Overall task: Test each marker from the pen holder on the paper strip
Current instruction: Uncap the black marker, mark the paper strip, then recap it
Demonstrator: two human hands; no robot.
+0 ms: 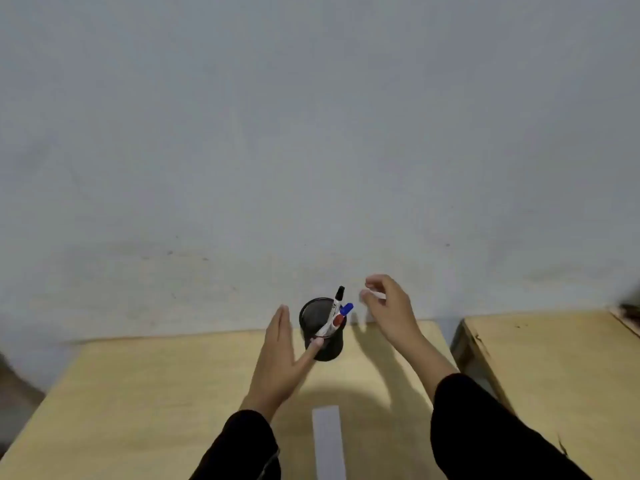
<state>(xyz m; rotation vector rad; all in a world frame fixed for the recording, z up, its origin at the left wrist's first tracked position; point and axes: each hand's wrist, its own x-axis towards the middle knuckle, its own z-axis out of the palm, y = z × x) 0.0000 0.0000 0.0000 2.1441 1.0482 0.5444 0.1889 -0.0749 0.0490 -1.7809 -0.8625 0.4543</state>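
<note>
Nearest you, the paper strip [328, 441] lies flat on the tabletop [156, 393], running lengthwise toward the pen holder [323, 329]; it sits on your side of the holder, probably so a marker can go straight from holder to paper. No marks show on the visible part.

Beyond the strip, your left hand [278, 362] is spread flat, fingers together, thumb [313, 348] touching the near left side of the holder, likely to steady it while a marker is drawn out.

The holder is a dark mesh cup standing upright at the far edge of the tabletop. Three capped markers lean in it: red marker [336, 321], blue marker [346, 309] and black marker [339, 294].

Right of the holder and a little above it, your right hand [389, 308] hovers, fingers curled and loosely parted. Something pale shows at the fingertips; too blurred to tell whether you are pinching anything.
</note>
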